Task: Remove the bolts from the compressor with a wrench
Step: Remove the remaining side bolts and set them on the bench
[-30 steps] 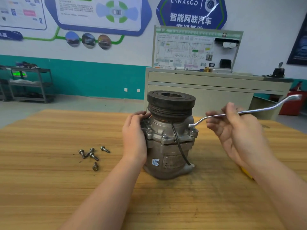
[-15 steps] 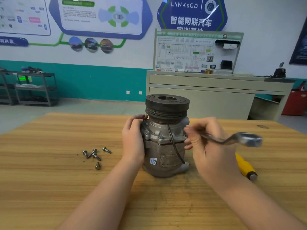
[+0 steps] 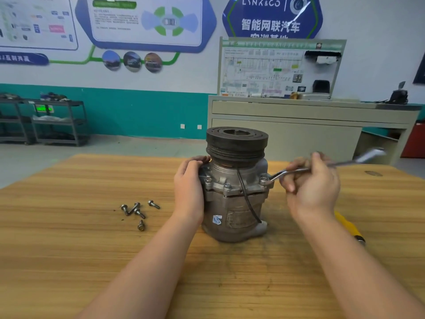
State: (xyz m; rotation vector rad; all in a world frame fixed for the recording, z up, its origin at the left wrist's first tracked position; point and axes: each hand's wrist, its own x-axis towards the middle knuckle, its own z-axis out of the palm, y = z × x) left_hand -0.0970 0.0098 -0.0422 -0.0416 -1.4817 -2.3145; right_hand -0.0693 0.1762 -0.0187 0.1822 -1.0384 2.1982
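We are seeing the compressor [image 3: 234,194] standing upright near the middle of the wooden table [image 3: 69,249], its dark pulley [image 3: 236,143] on top. The left hand [image 3: 189,187] is wrapping round the compressor's left side, fingers curled over the flange, holding it steady. The right hand [image 3: 310,183] is gripping the shank of the wrench [image 3: 289,172], fingers curled around it; the wrench's ring end is sitting over a bolt [image 3: 264,180] on the right side of the flange, while its far end is blurring out to the right. 2 more bolts [image 3: 227,186] are showing seated on the front of the flange. We are counting 5 loose bolts [image 3: 138,211] lying together on the table, left of the compressor and apart from it. A yellow-handled tool [image 3: 349,227] is lying on the table, partly hidden behind the right forearm.
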